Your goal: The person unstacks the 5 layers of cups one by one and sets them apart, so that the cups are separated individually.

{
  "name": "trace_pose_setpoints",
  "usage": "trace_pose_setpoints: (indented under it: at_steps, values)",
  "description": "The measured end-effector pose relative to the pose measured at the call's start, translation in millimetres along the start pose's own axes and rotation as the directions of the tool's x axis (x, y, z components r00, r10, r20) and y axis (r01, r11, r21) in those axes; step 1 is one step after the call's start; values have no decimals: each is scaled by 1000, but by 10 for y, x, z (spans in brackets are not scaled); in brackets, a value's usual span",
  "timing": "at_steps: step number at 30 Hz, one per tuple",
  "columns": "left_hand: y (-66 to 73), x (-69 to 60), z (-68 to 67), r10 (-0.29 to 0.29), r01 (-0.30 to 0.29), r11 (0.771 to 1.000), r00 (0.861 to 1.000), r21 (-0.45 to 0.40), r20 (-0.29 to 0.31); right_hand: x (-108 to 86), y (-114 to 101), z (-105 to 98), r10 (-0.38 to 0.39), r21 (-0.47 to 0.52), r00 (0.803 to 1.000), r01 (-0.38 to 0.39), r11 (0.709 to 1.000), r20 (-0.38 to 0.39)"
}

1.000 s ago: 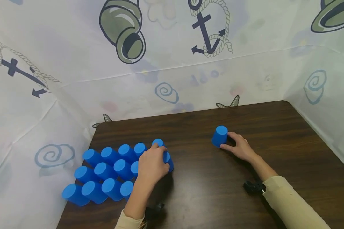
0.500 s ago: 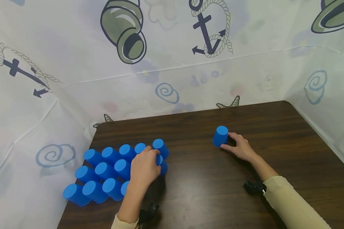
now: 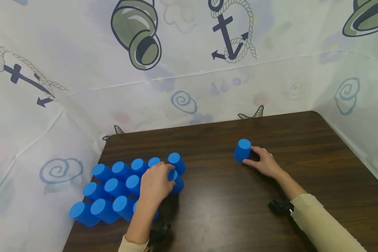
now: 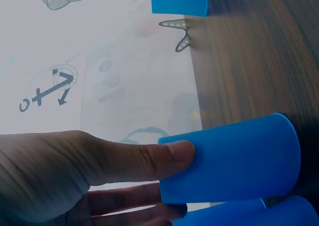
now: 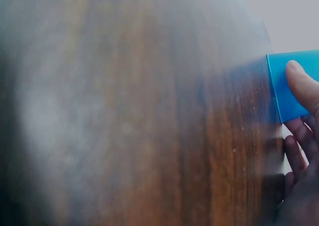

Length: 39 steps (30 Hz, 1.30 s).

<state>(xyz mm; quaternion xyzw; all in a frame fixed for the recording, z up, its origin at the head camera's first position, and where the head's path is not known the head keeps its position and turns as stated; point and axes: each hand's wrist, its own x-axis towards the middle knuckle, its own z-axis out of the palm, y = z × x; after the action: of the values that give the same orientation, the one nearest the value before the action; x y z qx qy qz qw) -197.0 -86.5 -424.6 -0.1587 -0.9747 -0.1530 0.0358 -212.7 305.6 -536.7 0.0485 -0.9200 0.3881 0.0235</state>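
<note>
Blue cups stand upside down on the brown table (image 3: 220,203). At the right end of the grouped cups, my left hand (image 3: 155,182) holds a blue cup (image 3: 178,184) near its upturned base. In the left wrist view the thumb (image 4: 179,155) lies on the near side of this cup (image 4: 239,161), its fingers partly hidden behind. Farther right, my right hand (image 3: 264,162) grips a lone blue cup (image 3: 242,154) between thumb and fingers. That cup (image 5: 281,94) shows at the edge of the right wrist view.
Several upside-down cups (image 3: 102,211) stand in rows on the left, some hidden by the left forearm. One more cup (image 3: 177,163) is just behind the left-held one. A patterned white cloth (image 3: 192,70) hangs behind the table.
My left hand and the cup by it have shifted left toward the rows, uncovering the cup behind. Lately the hand moved slightly more while that cup stayed put. My right hand keeps still.
</note>
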Motion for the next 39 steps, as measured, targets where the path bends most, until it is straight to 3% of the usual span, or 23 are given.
trace_pose_setpoints:
  at_steps: [7,12,16,22,27,33,39]
  values:
    - [-23,-7,-5,-6,6,1000,1000,-24,7,-26,-172,44,-32,-49,999,32,998,6]
    - [-35,-14,-10,2,-2,1000,1000,-21,8,-82,-433,220,-93,-49,993,97,994,70]
    - [-50,-20,-18,18,-17,999,1000,-30,9,-135,-703,445,-195,-27,970,201,979,142]
    - [-62,-17,-32,39,-38,999,999,-37,23,-235,-1111,832,-301,5,919,310,951,256]
    - [-64,-12,-62,55,-54,998,998,-38,27,-307,-1398,1090,-302,8,893,317,948,333]
    - [-90,-10,-92,73,-73,997,997,-13,25,-330,-1604,1327,-270,-28,887,301,953,375]
    - [-122,-22,-98,86,-86,996,996,-4,19,-347,-1676,1449,-272,-15,892,297,955,360]
